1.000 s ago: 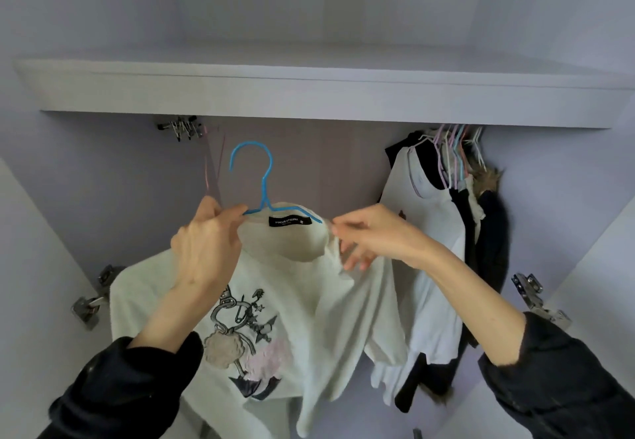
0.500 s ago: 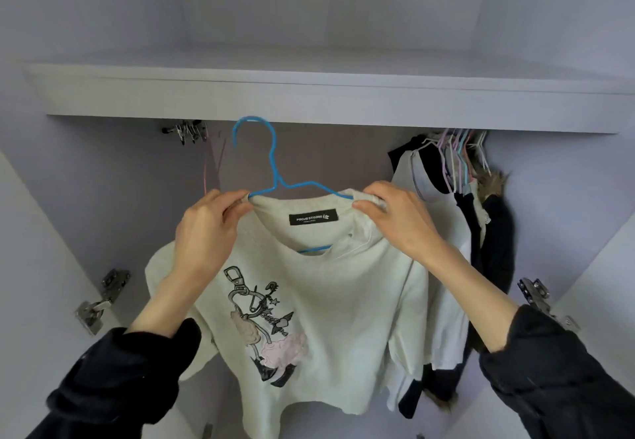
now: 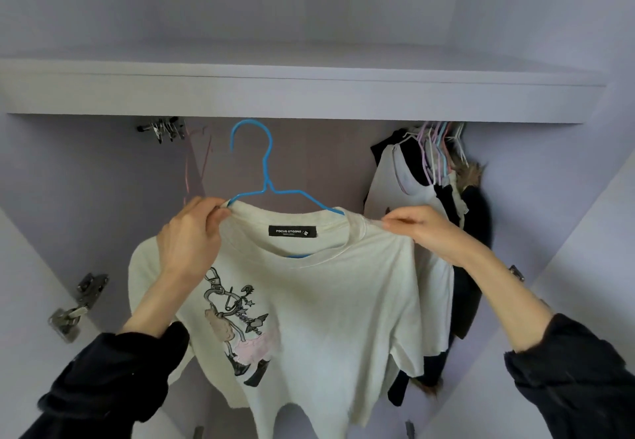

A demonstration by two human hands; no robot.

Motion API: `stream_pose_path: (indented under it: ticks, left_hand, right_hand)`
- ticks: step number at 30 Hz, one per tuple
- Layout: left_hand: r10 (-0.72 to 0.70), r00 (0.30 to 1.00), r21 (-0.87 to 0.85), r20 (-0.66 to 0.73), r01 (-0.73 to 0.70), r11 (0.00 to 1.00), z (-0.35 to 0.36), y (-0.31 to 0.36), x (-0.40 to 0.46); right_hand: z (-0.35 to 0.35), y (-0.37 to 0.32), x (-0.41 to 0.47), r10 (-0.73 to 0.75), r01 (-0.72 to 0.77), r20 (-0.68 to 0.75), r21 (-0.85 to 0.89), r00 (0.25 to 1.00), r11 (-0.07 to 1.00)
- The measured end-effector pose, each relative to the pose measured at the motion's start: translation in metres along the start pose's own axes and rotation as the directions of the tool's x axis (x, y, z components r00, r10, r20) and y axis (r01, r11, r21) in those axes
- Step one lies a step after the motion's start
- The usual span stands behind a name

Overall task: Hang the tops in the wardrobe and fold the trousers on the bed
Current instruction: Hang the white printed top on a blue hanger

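We hold a white T-shirt on a blue hanger inside the wardrobe.

Our left hand pinches the left shoulder seam at the hanger's end; our right hand pinches the right shoulder. The hook sits just under the shelf, and other hung clothes crowd the right side.

Both arms raised, left hand pinching cloth, right hand pinching too
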State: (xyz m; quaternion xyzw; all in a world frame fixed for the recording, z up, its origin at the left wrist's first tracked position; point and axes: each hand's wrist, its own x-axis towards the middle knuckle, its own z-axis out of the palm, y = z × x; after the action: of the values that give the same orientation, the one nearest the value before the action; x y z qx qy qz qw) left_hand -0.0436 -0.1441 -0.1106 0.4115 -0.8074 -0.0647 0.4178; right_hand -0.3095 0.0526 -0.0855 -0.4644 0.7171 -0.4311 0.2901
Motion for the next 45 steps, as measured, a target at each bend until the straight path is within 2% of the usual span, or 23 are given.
stream_pose_path:
  ticks: [4, 8, 11, 14, 16, 18, 20, 22, 25, 27, 29, 34, 39, 42, 43, 45]
  left_hand:
    - [0.016, 0.999, -0.092, 0.035, -0.013, 0.996, 0.001, -0.002, 0.0]
    - [0.18, 0.983, 0.05, 0.025, -0.181, 0.982, -0.002, -0.006, -0.004]
    - [0.178, 0.983, 0.051, -0.034, -0.177, 0.983, -0.007, -0.005, -0.001]
    - [0.115, 0.991, -0.068, -0.066, -0.119, 0.991, -0.009, -0.001, -0.001]
    - [0.113, 0.991, -0.127, -0.07, -0.121, 0.984, -0.009, 0.006, -0.006]
    - [0.138, 0.989, -0.154, -0.051, -0.144, 0.978, -0.007, 0.014, -0.011]
    - [0.16, 0.987, -0.173, -0.025, -0.162, 0.972, -0.004, 0.021, -0.012]
    - [0.168, 0.986, -0.212, 0.01, -0.162, 0.964, 0.0, 0.026, -0.013]
    - [0.155, 0.982, -0.3, 0.106, -0.117, 0.947, 0.008, 0.029, -0.018]
    - [0.125, 0.978, -0.348, 0.166, -0.06, 0.935, 0.015, 0.027, -0.023]
    - [0.12, 0.968, -0.371, 0.221, -0.031, 0.928, 0.02, 0.025, -0.026]
    - [0.19, 0.924, -0.398, 0.333, -0.045, 0.916, 0.031, 0.023, -0.02]
    - [0.193, 0.896, -0.345, 0.399, -0.049, 0.937, 0.045, 0.023, -0.021]
    - [0.256, 0.868, -0.266, 0.425, -0.151, 0.952, 0.048, 0.032, -0.021]
    - [0.296, 0.87, -0.225, 0.395, -0.221, 0.949, 0.047, 0.037, -0.019]
    - [0.418, 0.875, -0.13, 0.243, -0.398, 0.908, 0.04, 0.049, -0.011]
  right_hand:
    - [0.014, 0.008, 0.002, -0.065, 0.053, -0.161, -0.079, 0.985, 0.995]
    - [0.018, 0.007, 0.004, -0.206, 0.173, -0.354, -0.124, 0.912, 0.977]
    - [0.02, 0.001, 0.005, -0.306, 0.247, -0.294, -0.221, 0.906, 0.944]
    - [0.021, 0.006, 0.004, -0.274, 0.206, -0.194, -0.311, 0.942, 0.928]
    - [0.026, 0.005, 0.005, -0.342, 0.242, -0.206, -0.394, 0.917, 0.887]
    - [0.034, -0.004, 0.008, -0.455, 0.321, -0.163, -0.509, 0.876, 0.799]
    - [0.045, -0.016, 0.013, -0.508, 0.382, -0.109, -0.53, 0.855, 0.757]
    - [0.055, -0.026, 0.014, -0.509, 0.404, -0.104, -0.483, 0.855, 0.777]
    - [0.063, -0.033, 0.012, -0.413, 0.363, -0.13, -0.297, 0.901, 0.884]
    - [0.061, -0.033, 0.01, -0.286, 0.278, -0.056, -0.125, 0.957, 0.953]
    - [0.056, -0.032, 0.006, -0.188, 0.188, 0.016, -0.011, 0.982, 0.982]
    - [0.041, -0.024, 0.0, -0.071, 0.065, 0.048, 0.116, 0.996, 0.991]
    - [0.031, -0.009, -0.004, 0.011, -0.017, 0.062, 0.1, 0.998, 0.995]
    - [0.025, 0.003, -0.003, 0.08, -0.077, -0.023, 0.124, 0.997, 0.989]
    - [0.021, 0.007, -0.001, 0.111, -0.099, -0.077, 0.149, 0.991, 0.984]
    - [0.012, 0.015, 0.003, 0.17, -0.129, -0.171, 0.227, 0.97, 0.965]
